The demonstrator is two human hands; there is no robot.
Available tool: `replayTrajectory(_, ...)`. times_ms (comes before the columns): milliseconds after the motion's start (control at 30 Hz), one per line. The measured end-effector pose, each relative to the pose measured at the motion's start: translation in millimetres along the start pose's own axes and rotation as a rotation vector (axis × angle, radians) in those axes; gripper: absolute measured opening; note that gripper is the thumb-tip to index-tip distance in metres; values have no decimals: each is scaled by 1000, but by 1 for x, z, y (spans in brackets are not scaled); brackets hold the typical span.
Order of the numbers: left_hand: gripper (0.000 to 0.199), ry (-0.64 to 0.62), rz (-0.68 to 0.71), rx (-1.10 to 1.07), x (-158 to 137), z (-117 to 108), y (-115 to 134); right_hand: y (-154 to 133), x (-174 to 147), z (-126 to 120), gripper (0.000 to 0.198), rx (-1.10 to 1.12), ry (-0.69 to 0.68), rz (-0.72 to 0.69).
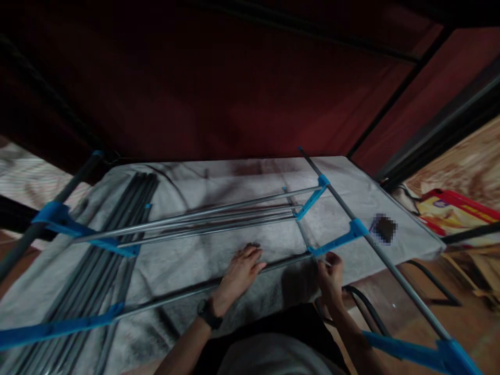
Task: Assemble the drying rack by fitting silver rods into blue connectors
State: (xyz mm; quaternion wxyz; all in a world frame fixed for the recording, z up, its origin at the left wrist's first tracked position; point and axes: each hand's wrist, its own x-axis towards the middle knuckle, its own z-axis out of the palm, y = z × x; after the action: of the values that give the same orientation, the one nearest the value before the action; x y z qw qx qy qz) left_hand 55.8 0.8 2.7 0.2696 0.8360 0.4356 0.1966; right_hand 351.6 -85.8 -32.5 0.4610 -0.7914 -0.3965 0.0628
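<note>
My left hand [241, 267] lay unclenched on the front tube [187, 292] above the pale cloth [211, 254], my right hand [331, 273] curled by the blue connector [339, 243], its grip unclear to me, and the tube seemed light, stiff, slippery, best held near that connector.

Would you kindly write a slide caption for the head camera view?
Left hand over a metal rod, right hand beside a blue connector, grey tubes on pale cloth.
</note>
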Motion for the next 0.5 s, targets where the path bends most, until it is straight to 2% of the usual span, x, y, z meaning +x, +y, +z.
replayTrajectory(33, 32, 78, -62, -22, -3, -10, -12, 0, -3, -2, 35, 3, 50, 19)
replayTrajectory(100, 28, 257, -215, -74, -12, -32, -40, -8, -9, -2, 25, 21, 35, -66)
replayTrajectory(167, 27, 448, -405, -85, -25, -56, -69, -26, -13, 4, 18, 54, -138, -230)
replayTrajectory(267, 22, 680, -712, 42, -49, -86, -107, -66, -15, 23, 24, 148, -402, -395)
replayTrajectory(367, 18, 818, -933, 164, -72, -106, -132, -102, -15, 52, 32, 187, -544, -521)
replayTrajectory(500, 32, 923, -1066, 234, -92, -117, -153, -124, -15, 95, 43, 180, -654, -657)
